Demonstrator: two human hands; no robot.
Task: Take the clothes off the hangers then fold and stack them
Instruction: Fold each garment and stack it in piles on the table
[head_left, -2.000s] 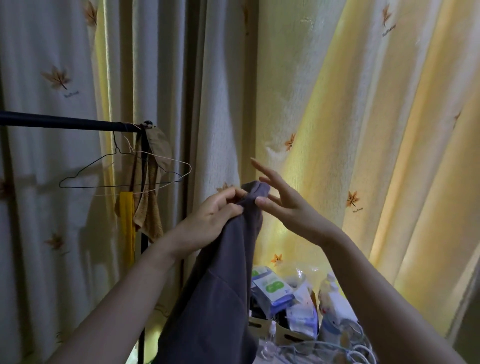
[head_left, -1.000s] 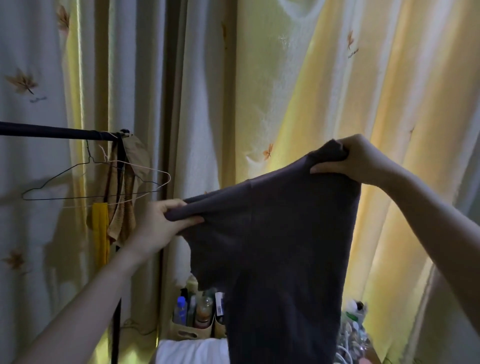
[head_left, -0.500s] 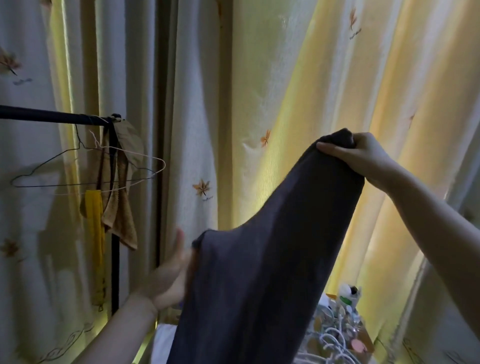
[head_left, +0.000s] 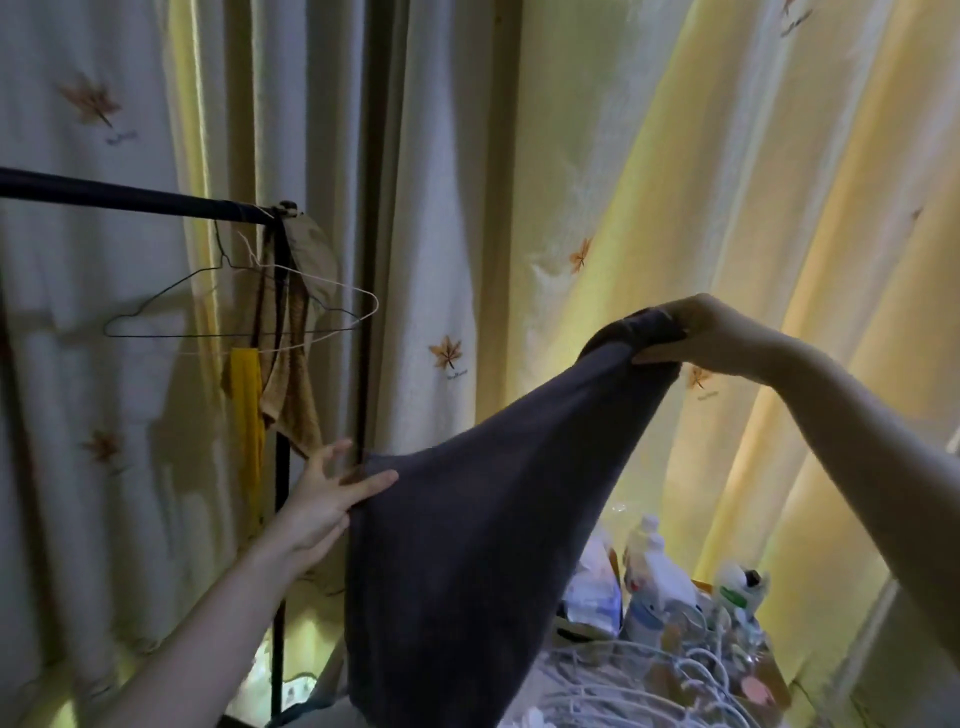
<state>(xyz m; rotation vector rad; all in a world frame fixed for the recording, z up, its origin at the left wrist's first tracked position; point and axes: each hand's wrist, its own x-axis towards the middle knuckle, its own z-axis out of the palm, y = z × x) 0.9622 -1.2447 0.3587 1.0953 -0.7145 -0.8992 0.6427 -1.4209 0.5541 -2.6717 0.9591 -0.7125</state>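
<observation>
The dark grey garment (head_left: 467, 545) hangs in mid-air, slung from the right hand (head_left: 698, 332) at 2 o'clock, whose fingers are clamped round a bunched top corner, down towards 6 o'clock. The left hand (head_left: 322, 501) at 8 o'clock has its fingers spread straight, only touching the cloth's loose edge. Soft, light and limp, it probably needs a second pinch at that edge's corner to spread flat for folding.

The dark grey garment (head_left: 467, 545) you hold is matt, soft, knit-looking cloth. On the rail (head_left: 130, 198), a dark smooth metal tube, hang thin wire hangers (head_left: 234, 335), and just below it a tan towel (head_left: 291, 405) of rough, nubbly cloth. Lower right of the rail, your plastic bottles (head_left: 657, 566) look glossy.
</observation>
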